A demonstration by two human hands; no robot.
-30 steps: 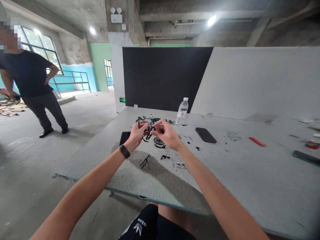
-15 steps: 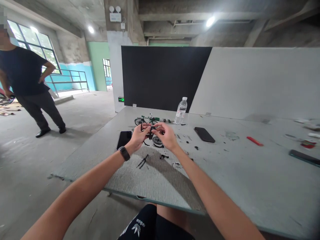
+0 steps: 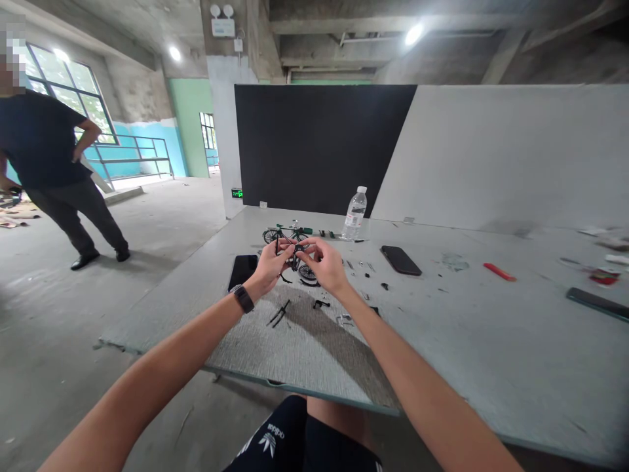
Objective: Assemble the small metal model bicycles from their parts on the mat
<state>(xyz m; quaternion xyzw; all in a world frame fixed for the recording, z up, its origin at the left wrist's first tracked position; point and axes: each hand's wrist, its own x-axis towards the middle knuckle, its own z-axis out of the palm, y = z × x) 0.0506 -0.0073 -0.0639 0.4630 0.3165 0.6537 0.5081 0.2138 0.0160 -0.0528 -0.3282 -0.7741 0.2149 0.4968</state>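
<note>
While the left hand (image 3: 266,269) held a small black model-bicycle part (image 3: 296,257) above the grey textured table (image 3: 255,347), the right hand (image 3: 328,265) pinched it too, each grip narrow. Good work seemed to call for a firm left hold and light right fingertips, clear of the black spoked wheel (image 3: 308,273) nearby.

The watch (image 3: 243,298) is dark and squarish; the forearms (image 3: 162,364) are bare; the dark shorts (image 3: 292,417) bear a white trefoil (image 3: 268,444).

The grey table (image 3: 466,341) bears a small green bicycle (image 3: 285,232), clear bottle (image 3: 354,214), dark phone (image 3: 401,260) and black fork (image 3: 280,313).
</note>
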